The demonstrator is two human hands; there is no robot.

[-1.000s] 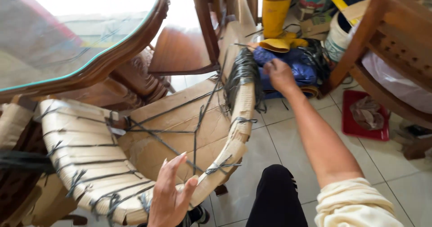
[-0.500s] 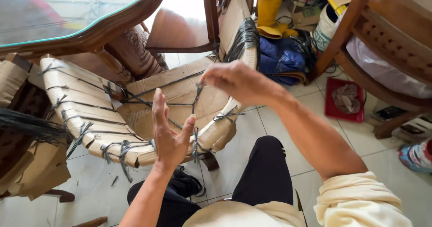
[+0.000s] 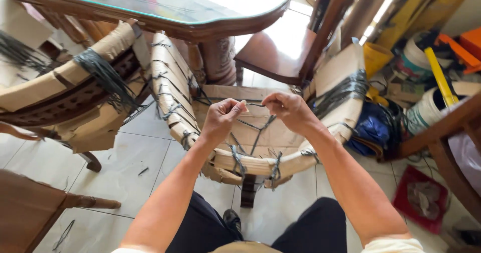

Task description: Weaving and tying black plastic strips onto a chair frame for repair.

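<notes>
While both hands [image 3: 255, 113] pinch thin black string [image 3: 256, 104], cardboard-wrapped chair [image 3: 255, 157] sits below.

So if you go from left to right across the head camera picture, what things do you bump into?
Cardboard-wrapped chair with dark string → left hand → right hand, both pinching one dark string above the wrapped chair → blue bag → white bucket → red tray.

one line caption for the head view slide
Both hands, left hand and right hand, pull a dark strap over a cardboard-wrapped chair.
</notes>
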